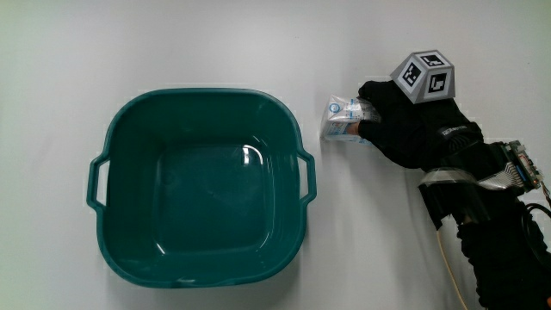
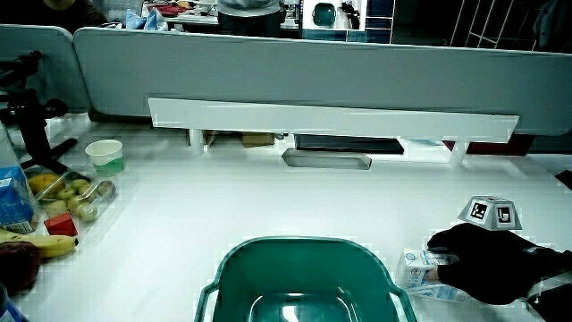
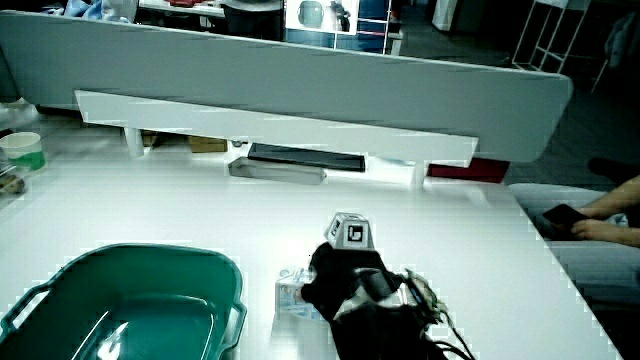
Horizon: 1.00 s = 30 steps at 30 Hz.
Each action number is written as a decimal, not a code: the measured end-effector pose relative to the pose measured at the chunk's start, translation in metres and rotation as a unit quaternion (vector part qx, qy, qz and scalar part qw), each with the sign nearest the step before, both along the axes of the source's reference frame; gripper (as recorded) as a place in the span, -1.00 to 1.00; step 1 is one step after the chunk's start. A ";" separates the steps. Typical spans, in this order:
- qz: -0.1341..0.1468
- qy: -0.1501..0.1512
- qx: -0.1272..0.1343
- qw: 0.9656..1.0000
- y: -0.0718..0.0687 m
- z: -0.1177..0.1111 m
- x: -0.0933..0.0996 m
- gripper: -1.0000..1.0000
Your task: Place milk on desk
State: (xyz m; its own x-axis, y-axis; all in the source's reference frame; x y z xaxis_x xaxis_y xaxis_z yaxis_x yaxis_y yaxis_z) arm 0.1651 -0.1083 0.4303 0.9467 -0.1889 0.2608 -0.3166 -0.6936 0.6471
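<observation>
Lying on its side on the white table top (image 1: 215, 43), one small white-and-blue milk carton (image 1: 340, 120) sits just beside the handle of the single teal plastic wash basin (image 1: 200, 186), outside it; also seen in both side views (image 2: 418, 268) (image 3: 291, 297). One black-gloved hand (image 1: 400, 125) covers the carton's end away from the basin, fingers (image 1: 372, 93) wrapped around it in a grasp. One grey patterned cube (image 1: 424, 76) rides on the hand's back. The basin holds nothing visible; two handles counted. In a side view, items near the table's edge: one white paper cup with green band (image 2: 105, 154), one clear tray of fruit (image 2: 71, 193), one banana (image 2: 40, 243), one blue carton (image 2: 12, 197). One grey low partition (image 2: 295, 76) stands farthest from the person.
</observation>
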 end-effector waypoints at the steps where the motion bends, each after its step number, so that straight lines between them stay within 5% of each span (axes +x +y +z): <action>1: 0.001 -0.001 -0.001 1.000 0.000 0.002 0.001 0.00; 7: 0.005 0.002 -0.005 1.000 0.001 0.003 0.001 0.00; 16: 0.004 0.008 -0.005 1.000 0.005 0.005 0.001 -0.38; 20: 0.013 0.011 -0.037 0.999 0.006 0.008 0.005 -0.54; 23: 0.011 0.005 -0.037 0.999 0.007 -0.001 0.007 -0.67; 27: 0.006 0.018 -0.025 1.000 0.015 -0.019 0.002 -0.83; 30: -0.025 0.048 0.026 0.998 0.026 -0.031 -0.008 -0.96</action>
State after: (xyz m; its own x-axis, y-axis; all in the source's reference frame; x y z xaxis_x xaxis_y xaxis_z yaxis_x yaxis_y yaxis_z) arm 0.1573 -0.0821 0.3997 0.9560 -0.2477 0.1571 -0.2896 -0.7116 0.6401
